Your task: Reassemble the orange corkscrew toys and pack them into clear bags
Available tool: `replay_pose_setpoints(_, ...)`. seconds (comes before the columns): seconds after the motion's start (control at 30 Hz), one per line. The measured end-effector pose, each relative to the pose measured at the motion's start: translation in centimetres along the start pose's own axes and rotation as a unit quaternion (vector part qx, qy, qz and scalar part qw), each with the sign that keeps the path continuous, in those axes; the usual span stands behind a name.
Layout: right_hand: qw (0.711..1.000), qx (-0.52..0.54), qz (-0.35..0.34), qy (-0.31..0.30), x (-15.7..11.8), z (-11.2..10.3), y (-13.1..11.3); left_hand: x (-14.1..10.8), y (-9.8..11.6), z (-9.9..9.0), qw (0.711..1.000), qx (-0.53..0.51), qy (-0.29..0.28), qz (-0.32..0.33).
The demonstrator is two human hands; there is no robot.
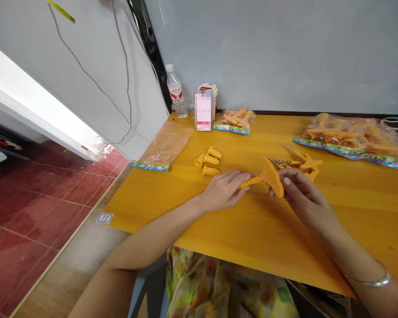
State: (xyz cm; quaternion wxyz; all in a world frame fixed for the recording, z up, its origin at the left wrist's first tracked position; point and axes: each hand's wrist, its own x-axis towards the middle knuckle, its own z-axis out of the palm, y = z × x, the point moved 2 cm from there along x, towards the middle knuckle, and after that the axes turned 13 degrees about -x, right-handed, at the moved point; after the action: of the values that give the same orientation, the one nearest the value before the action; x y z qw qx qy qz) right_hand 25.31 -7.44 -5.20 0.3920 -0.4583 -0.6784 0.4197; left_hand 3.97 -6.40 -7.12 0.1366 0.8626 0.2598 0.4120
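My left hand (223, 190) is closed around the lower end of an orange plastic piece (272, 176) with a twisted shaft and a wide T-shaped handle. The fingers of my right hand (300, 194) pinch the handle end of that same piece. Just behind my right hand lie more orange handled pieces (310, 163) with metal spiral tips. Several orange cone-shaped caps (212, 160) rest on the table beyond my left hand. What sits inside my left fist is hidden.
On the wooden table (199, 229), a flat clear bag (167, 143) lies at the left. Farther back stand a water bottle (177, 95) and a white cup (215, 99) behind a blurred phone-like rectangle (203, 112). Filled bags lie at centre (235, 120) and right (351, 134).
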Motion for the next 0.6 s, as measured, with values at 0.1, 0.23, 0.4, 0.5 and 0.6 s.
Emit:
replay_pose_setpoints(0.1,0.993,0.064,0.041,-0.092,0.0,0.2,0.1,-0.1,-0.5,0.1,0.997,0.068,-0.048,-0.009)
replay_pose_setpoints(0.23,0.987,-0.052,-0.026,-0.153,-0.3,0.9,-0.3,-0.2,-0.6,0.0,0.993,0.047,-0.098,-0.039)
replay_pose_setpoints(0.4,0.9,-0.305,-0.294,-0.102,-0.2,0.0,-0.5,0.3,-0.5,-1.2,0.949,-0.175,-0.192,-0.18)
replay_pose_setpoints(0.5,0.806,-0.417,-0.415,-0.069,-0.1,0.3,-0.8,0.6,-0.5,-1.8,0.852,-0.355,-0.27,-0.275)
replay_pose_setpoints(0.6,0.744,-0.474,-0.47,-0.033,-0.7,0.9,-1.4,0.3,-0.7,-2.4,0.724,-0.467,-0.346,-0.372)
